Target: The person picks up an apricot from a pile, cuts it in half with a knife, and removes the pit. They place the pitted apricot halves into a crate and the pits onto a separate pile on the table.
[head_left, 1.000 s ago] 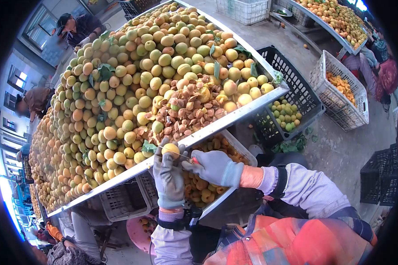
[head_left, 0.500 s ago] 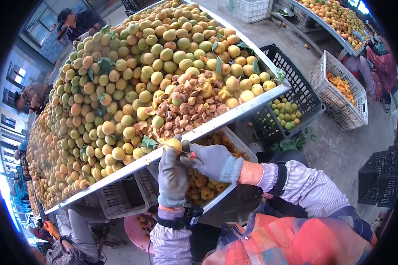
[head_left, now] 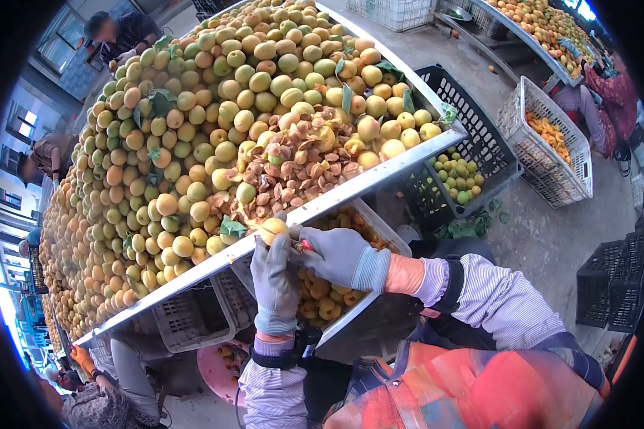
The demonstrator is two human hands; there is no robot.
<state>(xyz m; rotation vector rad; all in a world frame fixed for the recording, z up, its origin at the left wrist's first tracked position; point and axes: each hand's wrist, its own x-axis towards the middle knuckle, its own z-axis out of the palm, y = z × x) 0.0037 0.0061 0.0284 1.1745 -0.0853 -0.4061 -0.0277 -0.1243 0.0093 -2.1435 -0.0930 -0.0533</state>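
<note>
Table rim point(head_left: 372, 181) near — left hand point(head_left: 274, 279) holds fruit point(head_left: 272, 229).

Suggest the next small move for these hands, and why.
Probably ease the right hand slightly back while the left hand steadies the yellow fruit: the red-handled tool points towards it, but the gloved fingers hide whether its tip is in the flesh.

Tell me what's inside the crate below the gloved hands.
Yellow-orange fruit shows in the crate; the left hand and right hand hide part, and anything deeper is covered.
</note>
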